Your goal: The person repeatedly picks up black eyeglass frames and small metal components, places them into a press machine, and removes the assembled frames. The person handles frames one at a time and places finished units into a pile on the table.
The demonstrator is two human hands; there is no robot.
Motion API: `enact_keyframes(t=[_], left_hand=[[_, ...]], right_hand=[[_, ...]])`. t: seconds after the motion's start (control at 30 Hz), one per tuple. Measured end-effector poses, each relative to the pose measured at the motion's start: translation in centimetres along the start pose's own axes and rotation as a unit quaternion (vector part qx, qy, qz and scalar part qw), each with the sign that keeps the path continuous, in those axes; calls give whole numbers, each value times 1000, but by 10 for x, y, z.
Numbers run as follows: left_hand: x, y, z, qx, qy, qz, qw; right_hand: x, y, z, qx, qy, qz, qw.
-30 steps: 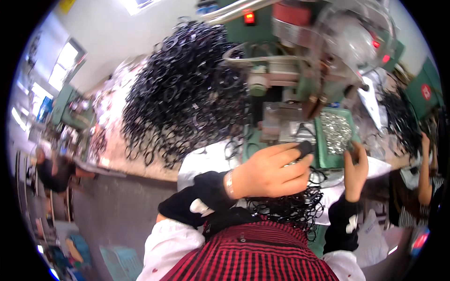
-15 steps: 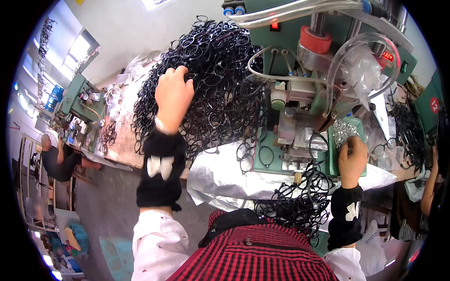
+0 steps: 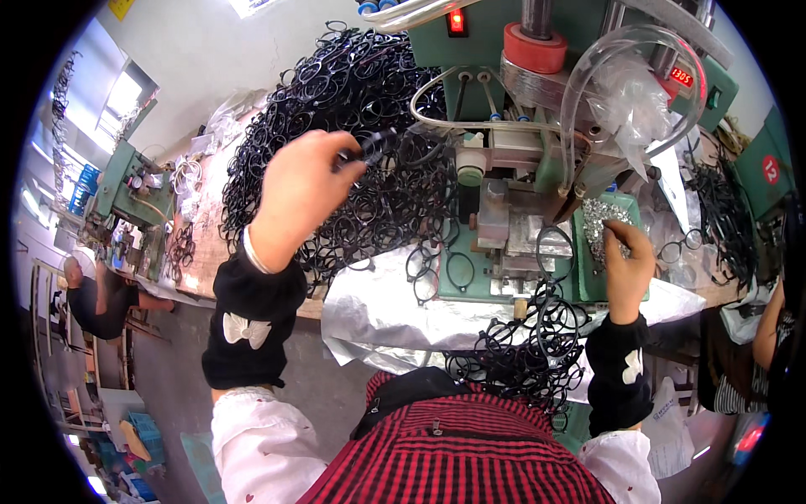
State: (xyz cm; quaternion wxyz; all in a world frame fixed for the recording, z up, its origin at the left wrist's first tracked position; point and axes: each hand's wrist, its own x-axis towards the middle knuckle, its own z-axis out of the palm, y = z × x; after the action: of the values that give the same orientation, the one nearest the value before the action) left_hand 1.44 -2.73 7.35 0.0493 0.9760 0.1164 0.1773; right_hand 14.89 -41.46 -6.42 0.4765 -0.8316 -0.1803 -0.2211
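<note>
My left hand point(image 3: 298, 189) is pinched on a black eyeglass frame point(image 3: 379, 144), held over the front of a big heap of similar frames point(image 3: 361, 92). Part of that frame blurs into the dark heap behind it. At the right, my right hand point(image 3: 630, 262) is over a green tray point(image 3: 590, 287) of small shiny metal pieces point(image 3: 596, 220). Its thumb and fingertips come together; anything between them is too small to make out. Left of the tray, a black frame point(image 3: 556, 252) stands at the metal fixture point(image 3: 497, 210) of a green press machine point(image 3: 470, 46).
More frames point(image 3: 512, 344) are piled at the front table edge against my apron point(image 3: 470, 437). Silvery sheeting point(image 3: 361, 311) covers that edge. Clear tubes point(image 3: 579, 92) loop before the press. Dark strips point(image 3: 726, 227) lie at right. Another person point(image 3: 101, 290) sits far left; a forearm point(image 3: 766, 332) shows at right.
My left hand has come up off the heap with an eyeglass frame in its fingers. My right hand has lifted slightly from the metal pieces. The whole view has shifted a little.
</note>
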Motion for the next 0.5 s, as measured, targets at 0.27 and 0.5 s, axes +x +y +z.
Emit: enact_keyframes(t=[0.27, 0.5], left_hand=[[-20, -72, 71, -67, -22, -91, 993], [-33, -22, 78, -79, 127, -42, 988]], right_hand=[[-34, 8, -9, 35, 12, 119, 992], [-8, -82, -26, 161, -117, 25, 980]])
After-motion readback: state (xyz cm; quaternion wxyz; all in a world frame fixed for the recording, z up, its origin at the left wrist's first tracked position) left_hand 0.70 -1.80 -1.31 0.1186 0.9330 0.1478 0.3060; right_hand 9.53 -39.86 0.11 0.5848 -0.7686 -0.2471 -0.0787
